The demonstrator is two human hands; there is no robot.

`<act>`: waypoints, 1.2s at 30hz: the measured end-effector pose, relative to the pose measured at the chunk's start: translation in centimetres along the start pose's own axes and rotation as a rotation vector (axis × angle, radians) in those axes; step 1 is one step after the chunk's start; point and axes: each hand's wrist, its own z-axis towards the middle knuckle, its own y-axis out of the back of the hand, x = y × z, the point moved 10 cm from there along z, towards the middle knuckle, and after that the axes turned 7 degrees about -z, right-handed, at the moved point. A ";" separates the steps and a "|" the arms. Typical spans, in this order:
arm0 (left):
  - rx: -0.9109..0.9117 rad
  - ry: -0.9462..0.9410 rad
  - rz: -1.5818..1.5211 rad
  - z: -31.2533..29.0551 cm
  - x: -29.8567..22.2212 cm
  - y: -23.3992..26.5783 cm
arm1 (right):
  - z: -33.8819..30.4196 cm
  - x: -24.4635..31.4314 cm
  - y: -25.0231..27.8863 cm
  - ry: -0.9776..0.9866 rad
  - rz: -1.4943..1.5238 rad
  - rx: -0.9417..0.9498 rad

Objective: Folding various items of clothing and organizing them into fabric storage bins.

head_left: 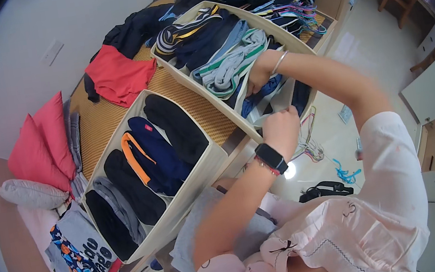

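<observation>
On a bed (186,102) covered with a woven mat, a cream box (203,92) of folded clothes sits across the long edge beside the floor. The right hand (260,74) reaches into it, next to a rolled grey garment with green stripes (230,67) and over some blue clothing (267,91); its fingers are bent down among the cloth, and whether they grip anything cannot be told. The left hand (282,129), wearing a dark watch (269,156), is at the box's near end, fingers bent and partly hidden, so their grip cannot be told either. A second cream box (194,186), also filled with rolled clothes, stands nearby along the same edge. A red shirt (120,74) lies toward the wall-side edge; loose hangers (311,150) lie on the floor.
</observation>
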 end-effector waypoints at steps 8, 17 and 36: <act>-0.123 0.159 0.132 -0.8 1.1 -0.5 | -1.2 2.3 0.6 0.027 -0.182 -0.119; -0.050 0.207 0.074 -0.4 2.1 -0.1 | -8.0 4.0 3.5 -0.027 -0.069 -0.212; 0.066 0.283 -0.062 -0.2 3.8 0.2 | -12.7 3.4 5.1 0.026 -0.074 -0.872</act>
